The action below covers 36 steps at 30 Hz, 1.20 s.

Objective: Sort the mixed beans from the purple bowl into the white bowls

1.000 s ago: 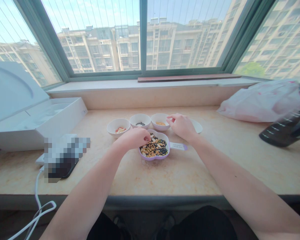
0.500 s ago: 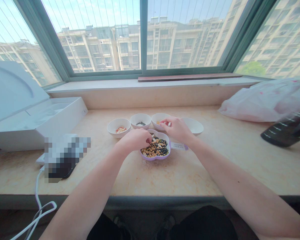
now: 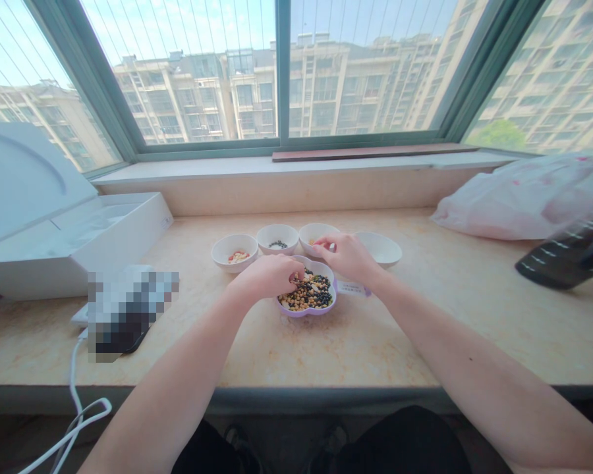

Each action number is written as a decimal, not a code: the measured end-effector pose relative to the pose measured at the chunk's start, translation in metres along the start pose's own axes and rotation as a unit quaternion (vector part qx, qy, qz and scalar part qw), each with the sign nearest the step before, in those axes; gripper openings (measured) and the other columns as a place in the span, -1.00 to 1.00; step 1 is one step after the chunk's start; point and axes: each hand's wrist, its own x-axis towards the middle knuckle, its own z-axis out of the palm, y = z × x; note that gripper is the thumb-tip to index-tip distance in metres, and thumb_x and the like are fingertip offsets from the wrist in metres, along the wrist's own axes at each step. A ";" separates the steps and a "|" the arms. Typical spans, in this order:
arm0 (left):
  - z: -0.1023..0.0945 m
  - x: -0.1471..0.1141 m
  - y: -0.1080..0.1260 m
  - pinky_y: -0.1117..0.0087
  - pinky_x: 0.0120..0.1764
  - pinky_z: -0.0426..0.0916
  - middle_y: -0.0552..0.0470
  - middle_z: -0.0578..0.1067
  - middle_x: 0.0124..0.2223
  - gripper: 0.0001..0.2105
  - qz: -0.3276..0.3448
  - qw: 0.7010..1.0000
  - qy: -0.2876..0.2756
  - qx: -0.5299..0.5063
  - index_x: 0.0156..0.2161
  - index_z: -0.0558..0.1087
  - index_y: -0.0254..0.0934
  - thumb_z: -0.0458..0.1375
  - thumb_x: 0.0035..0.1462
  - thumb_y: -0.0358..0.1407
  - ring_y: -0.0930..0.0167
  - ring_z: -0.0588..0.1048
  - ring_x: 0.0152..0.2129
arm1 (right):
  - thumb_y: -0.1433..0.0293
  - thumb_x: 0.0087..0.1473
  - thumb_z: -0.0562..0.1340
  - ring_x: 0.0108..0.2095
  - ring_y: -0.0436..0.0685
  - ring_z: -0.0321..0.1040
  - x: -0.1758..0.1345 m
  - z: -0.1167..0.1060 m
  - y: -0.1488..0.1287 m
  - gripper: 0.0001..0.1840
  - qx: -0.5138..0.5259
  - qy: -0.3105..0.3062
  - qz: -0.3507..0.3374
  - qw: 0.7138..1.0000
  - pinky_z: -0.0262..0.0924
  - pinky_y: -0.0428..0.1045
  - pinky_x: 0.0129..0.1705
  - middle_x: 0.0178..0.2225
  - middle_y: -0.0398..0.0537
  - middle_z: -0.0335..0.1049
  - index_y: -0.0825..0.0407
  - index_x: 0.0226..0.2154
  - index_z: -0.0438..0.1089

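Beans (image 3: 320,300) lie at the fingertips of a left hand (image 3: 273,274) curled over a purple dish (image 3: 308,314); behind it, a right hand (image 3: 350,255) bends, both grips unclear.

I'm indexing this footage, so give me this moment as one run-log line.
left hand: at purple dish | dish: mixed beans | right hand: by third bowl from left

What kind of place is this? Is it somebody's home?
Probably a home, maybe a flat, by a window. Apartment-style buildings show outside, and small white bowls and a plastic bag sit on the counter.
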 end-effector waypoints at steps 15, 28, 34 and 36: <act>-0.001 0.000 0.004 0.41 -0.33 0.31 0.06 0.62 -0.28 -0.75 0.001 0.999 -0.038 -0.007 -0.26 0.62 -0.16 0.08 0.10 -0.42 0.37 0.53 -0.35 | 0.25 0.21 0.23 -0.28 0.15 0.49 -0.002 0.000 -0.003 -0.75 -0.014 -0.005 -0.006 1.000 0.23 -0.01 -0.25 -0.26 -0.02 0.62 0.02 -0.24 0.59; -0.001 0.008 -0.015 0.38 -0.17 0.35 -0.03 0.56 -0.20 -0.81 0.017 0.930 0.188 -0.315 -0.20 0.61 -0.25 0.12 0.24 -0.34 0.39 0.49 -0.27 | 0.30 0.18 0.23 -0.32 0.12 0.48 0.000 -0.004 -0.003 -0.77 -0.003 0.013 -0.018 1.000 0.25 0.00 -0.22 -0.28 -0.05 0.62 0.02 -0.31 0.61; -0.011 0.005 -0.015 0.50 -0.42 0.25 0.08 0.45 -0.41 -0.76 0.010 0.713 0.205 -0.670 -0.23 0.59 -0.31 0.39 0.01 -0.21 0.58 0.31 -0.54 | 0.29 0.19 0.24 -0.32 0.13 0.48 0.001 -0.001 -0.001 -0.77 -0.005 0.018 -0.033 0.999 0.28 0.02 -0.21 -0.25 -0.02 0.62 0.01 -0.32 0.61; -0.015 0.002 -0.013 0.53 -0.43 0.24 0.11 0.40 -0.46 -0.71 0.036 0.662 0.203 -0.721 -0.32 0.56 -0.33 0.44 -0.06 -0.17 0.60 0.28 -0.56 | 0.28 0.19 0.24 -0.33 0.13 0.48 0.000 0.000 0.000 -0.76 -0.003 0.018 -0.033 0.999 0.28 0.02 -0.22 -0.26 -0.03 0.62 0.00 -0.33 0.61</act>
